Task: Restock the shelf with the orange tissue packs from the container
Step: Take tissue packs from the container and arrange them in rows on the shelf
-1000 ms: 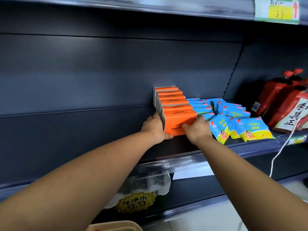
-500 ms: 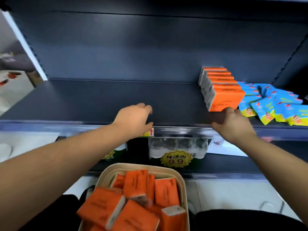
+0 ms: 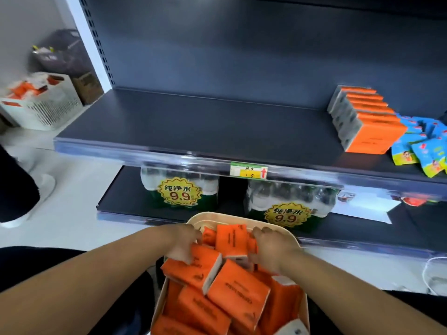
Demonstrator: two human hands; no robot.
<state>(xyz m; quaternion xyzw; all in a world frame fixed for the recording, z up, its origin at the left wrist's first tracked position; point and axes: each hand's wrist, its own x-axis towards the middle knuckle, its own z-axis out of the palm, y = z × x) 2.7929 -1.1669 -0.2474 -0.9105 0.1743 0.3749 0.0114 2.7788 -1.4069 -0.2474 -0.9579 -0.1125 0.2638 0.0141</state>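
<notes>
**Now gathering the next packs from the container**

Loose orange tissue packs (image 3: 238,290) fill the cream container (image 3: 289,234) at lower centre; an upright pack (image 3: 231,241) sits between both hands. The left hand (image 3: 180,245) curls its fingers over a tilted pack; the right hand (image 3: 272,250) presses against the upright one's side. Next, I judge, comes lifting them to the shelf (image 3: 183,126), beside the standing row (image 3: 367,120) at upper right.
</notes>
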